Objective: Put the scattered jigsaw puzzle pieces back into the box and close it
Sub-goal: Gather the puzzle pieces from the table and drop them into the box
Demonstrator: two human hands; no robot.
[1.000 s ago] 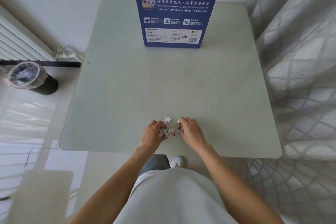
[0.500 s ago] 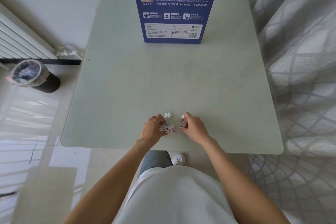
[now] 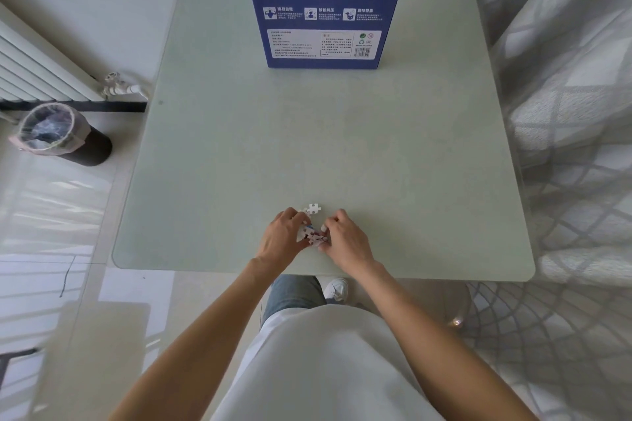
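Both the left hand (image 3: pixel 281 240) and right hand (image 3: pixel 346 240) pinch a little pile of puzzle pieces (image 3: pixel 312 235) near the table's (image 3: pixel 342 133) near edge. One piece (image 3: pixel 313 208) lies loose. The box (image 3: pixel 325 3) waits far away.

Your two bare forearms reach forward and converge near the front of the tabletop (image 3: pixel 342 154). Your left hand (image 3: pixel 282 237) and right hand (image 3: pixel 347 237) sit close together, backs up, fingers curled inward toward each other, fingertips nearly meeting between them.
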